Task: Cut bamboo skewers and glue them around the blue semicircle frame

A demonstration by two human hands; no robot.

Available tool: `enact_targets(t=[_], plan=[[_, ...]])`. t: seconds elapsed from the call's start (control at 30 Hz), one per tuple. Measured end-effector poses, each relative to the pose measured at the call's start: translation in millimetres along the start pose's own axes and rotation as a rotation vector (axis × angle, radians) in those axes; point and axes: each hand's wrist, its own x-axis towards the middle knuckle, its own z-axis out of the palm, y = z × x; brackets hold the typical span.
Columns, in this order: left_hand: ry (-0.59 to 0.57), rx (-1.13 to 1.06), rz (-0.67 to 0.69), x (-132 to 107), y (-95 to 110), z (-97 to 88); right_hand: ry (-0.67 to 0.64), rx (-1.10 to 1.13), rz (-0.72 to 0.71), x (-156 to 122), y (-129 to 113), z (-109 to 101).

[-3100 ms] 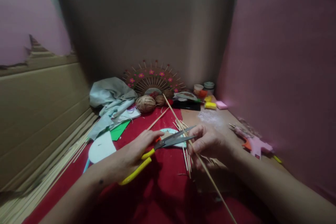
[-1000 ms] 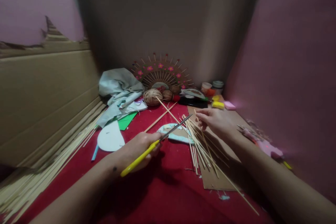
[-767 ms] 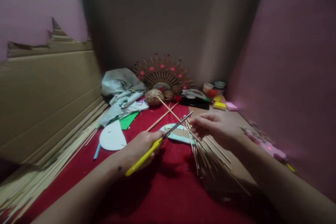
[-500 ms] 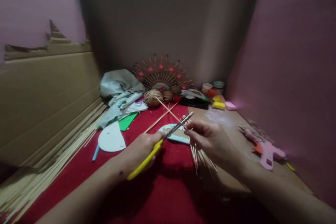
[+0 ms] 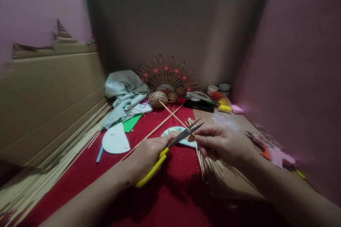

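- Over the red cloth (image 5: 176, 191), I see the left hand (image 5: 151, 151) clamped round the yellow handles of the scissors (image 5: 178, 139), whose blades stand a little apart.
- Just right of the scissors, the right hand (image 5: 218, 142) has a thin stick (image 5: 173, 114) pinched between thumb and fingers.
- The stick slants across the scissors near the blade tips; whether it lies between the blades I can't tell. Its far end stands out against the twine ball (image 5: 155, 98) beyond the scissors.
- Behind and partly hidden by the scissors lies a half-round piece with a pale blue edge (image 5: 168, 131).
- Short sticks (image 5: 200, 161) lie to the right of the scissors, partly under the right hand.
- Left of the scissors are a white half-round piece (image 5: 115, 140), a green sheet (image 5: 131, 123) and, farthest out, a spread of long sticks (image 5: 58, 168).
- A flowered fan (image 5: 166, 68) stands well beyond the scissors, past the twine ball.
- Well to the right of the scissors, a pink glue gun (image 5: 278, 158) rests on brown board (image 5: 234, 122).
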Motion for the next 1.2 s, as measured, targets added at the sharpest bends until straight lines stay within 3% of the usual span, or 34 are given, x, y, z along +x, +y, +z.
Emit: enact_targets(t=[0.23, 0.37, 0.47, 0.6, 0.67, 0.93, 1.07, 1.2], plan=[[0.012, 0.125, 0.023, -4, -3, 3.5, -0.15, 0.232, 0.094, 5, 8, -6], [0.009, 0.222, 0.011, -5, -3, 4.2, -0.165, 0.253, 0.106, 7, 6, -6], [0.006, 0.258, -0.056, -5, -3, 4.1, -0.061, 0.105, 0.074, 5, 2, 0], [-0.04, 0.263, -0.141, -4, -3, 3.6, 0.215, -0.36, -0.244, -2, -3, 12], [-0.029, 0.236, -0.131, -3, -3, 3.2, 0.259, -0.438, -0.324, -4, -5, 15], [0.012, 0.087, -0.031, 0, 5, 1.2, -0.193, 0.29, 0.152, 7, 8, -5], [0.006, 0.086, 0.005, -2, 3, 3.7, -0.364, 0.454, 0.174, 12, 15, -10], [0.023, 0.096, 0.04, -5, 1, 6.1, -0.369, 0.476, 0.14, 11, 12, -8]])
